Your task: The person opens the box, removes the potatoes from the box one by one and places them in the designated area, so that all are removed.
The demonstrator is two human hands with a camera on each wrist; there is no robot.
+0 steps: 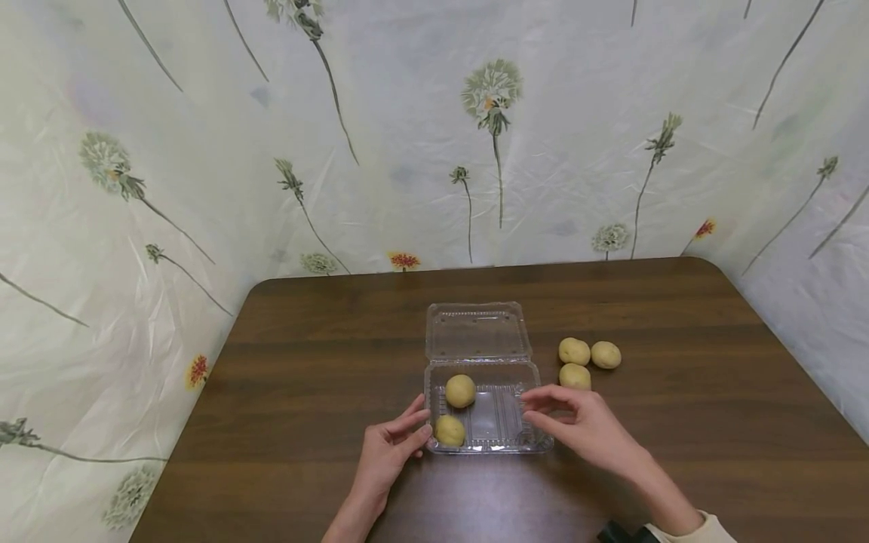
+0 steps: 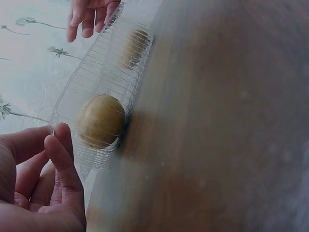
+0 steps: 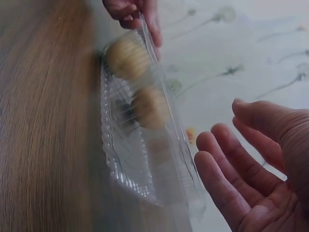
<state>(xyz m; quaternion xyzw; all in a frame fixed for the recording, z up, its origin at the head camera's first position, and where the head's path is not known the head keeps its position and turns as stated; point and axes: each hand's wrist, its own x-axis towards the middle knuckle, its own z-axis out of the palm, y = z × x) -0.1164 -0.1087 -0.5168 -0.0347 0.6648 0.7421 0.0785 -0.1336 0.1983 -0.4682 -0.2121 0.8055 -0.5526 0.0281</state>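
Observation:
A clear plastic clamshell container (image 1: 492, 450) lies on the table with its lid (image 1: 475, 334) folded back, away from me. Two small yellow potatoes are inside at the left: one farther back (image 1: 460, 391) and one in the near left corner (image 1: 449, 431). My left hand (image 1: 383, 452) pinches the container's left rim between thumb and fingers, as the left wrist view shows. Over the container's right side hovers my right hand (image 1: 584, 424), its fingers apart and relaxed. Nothing is between them in the right wrist view (image 3: 256, 169).
Three more potatoes (image 1: 574, 351) sit grouped on the brown wooden table (image 1: 326, 362), right of the container and just beyond my right hand. A pale curtain with a dandelion print (image 1: 407, 151) hangs along the table's far edge and both sides.

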